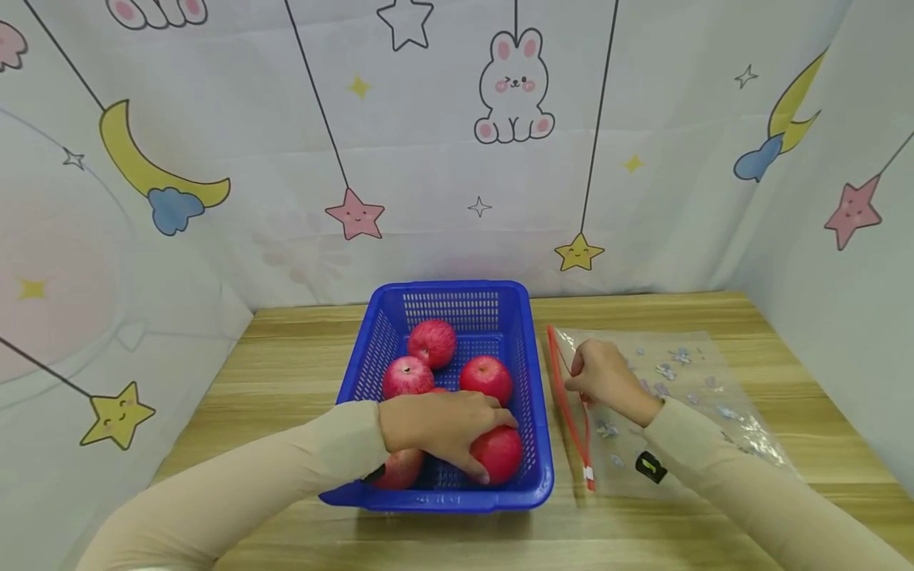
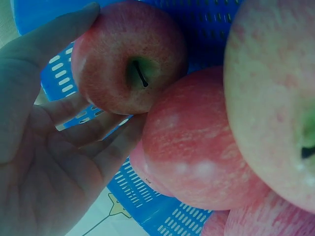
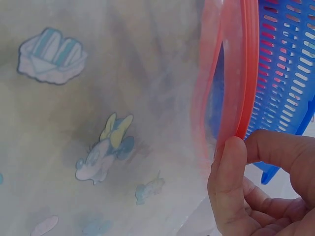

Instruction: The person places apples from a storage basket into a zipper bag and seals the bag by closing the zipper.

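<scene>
My left hand (image 1: 446, 428) reaches into the blue plastic basket (image 1: 543, 476), its thumb and fingers curled round a red apple (image 1: 498, 454) at the near right corner. In the left wrist view that apple (image 2: 133, 54) shows its stem, with the thumb on one side and the fingers behind it. Beside the basket, my right hand (image 1: 607, 377) pinches the red zip edge (image 1: 571, 416) of a clear printed zip bag (image 1: 703, 373) lying on the table. A gap shows along the bag's red mouth (image 3: 236, 73) in the right wrist view.
More apples lie in the basket, among them a red one (image 1: 432, 343) at the back and another (image 1: 485, 377) on the right. The wooden table (image 1: 286, 341) ends at a white printed curtain (image 1: 443, 159) behind and at both sides. A white slider (image 1: 589, 473) sits at the zip's near end.
</scene>
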Available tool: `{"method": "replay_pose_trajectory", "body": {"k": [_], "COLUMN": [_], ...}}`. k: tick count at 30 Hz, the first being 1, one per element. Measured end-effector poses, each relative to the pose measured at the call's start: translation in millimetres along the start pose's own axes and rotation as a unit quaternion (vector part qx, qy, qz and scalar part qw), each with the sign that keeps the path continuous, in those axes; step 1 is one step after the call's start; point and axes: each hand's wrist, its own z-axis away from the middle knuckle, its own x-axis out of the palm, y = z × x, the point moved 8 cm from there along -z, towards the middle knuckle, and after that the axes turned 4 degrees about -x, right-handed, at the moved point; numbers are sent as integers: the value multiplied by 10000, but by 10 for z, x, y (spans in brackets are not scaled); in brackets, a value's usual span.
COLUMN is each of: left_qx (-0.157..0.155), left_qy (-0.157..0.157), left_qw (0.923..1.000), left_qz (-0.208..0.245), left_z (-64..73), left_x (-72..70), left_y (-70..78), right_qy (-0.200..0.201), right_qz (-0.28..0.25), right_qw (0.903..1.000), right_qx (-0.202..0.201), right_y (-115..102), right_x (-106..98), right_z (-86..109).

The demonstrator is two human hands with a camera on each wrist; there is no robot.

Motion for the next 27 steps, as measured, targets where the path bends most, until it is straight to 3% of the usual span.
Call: {"method": "replay_pose_trajectory", "body": {"k": [9,27], "left_qx": [-53,76], "left_qy": [-214,-243], "left_qw": [9997,9996], "left_qz": [115,-73], "left_z": [-43,-66], "left_x": [35,38], "left_y": [-19,62], "right_qy": [-63,-112], "right_qz": [-105,-347], "right_qw": [9999,9993], "right_qx": [79,-127], "right_y": [48,24], "right_x": [9,-23], "right_z": [1,30]}}
